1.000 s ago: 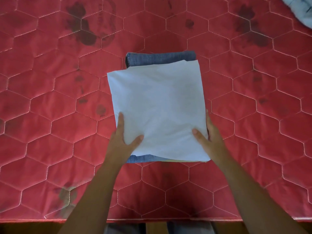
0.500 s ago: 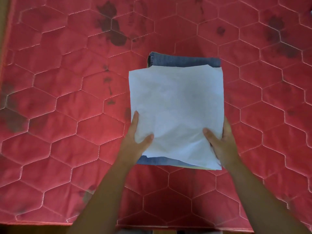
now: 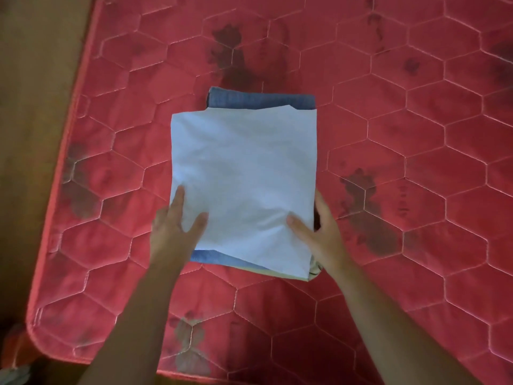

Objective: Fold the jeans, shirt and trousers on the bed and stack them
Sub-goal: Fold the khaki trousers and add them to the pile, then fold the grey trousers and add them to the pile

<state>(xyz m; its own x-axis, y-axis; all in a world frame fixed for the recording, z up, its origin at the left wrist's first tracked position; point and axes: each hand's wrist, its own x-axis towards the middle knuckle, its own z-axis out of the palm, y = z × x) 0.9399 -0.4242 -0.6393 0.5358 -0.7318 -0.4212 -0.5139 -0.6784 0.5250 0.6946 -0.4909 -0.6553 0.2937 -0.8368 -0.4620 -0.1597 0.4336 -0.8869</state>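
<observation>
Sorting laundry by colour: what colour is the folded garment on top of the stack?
Pale blue-white, plain; seen in the head view, the top garment.

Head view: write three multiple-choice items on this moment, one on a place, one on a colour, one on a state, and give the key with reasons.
1. Where does the folded blue jeans lie?
A. under the pale folded garment
B. on top of the pale folded garment
C. on the floor beside the bed

2. What colour is the mattress?
A. green
B. red
C. white

3. How are the two hands placed?
A. both lifted clear of the stack
B. only one touches the stack
C. one on each near side of the stack

Key: 1 A, denim shows at the far and near edges below the pale folded garment. 2 B, the quilted hexagon surface is red. 3 C, the left hand and right hand rest with thumbs on the top cloth at its near corners.
</observation>
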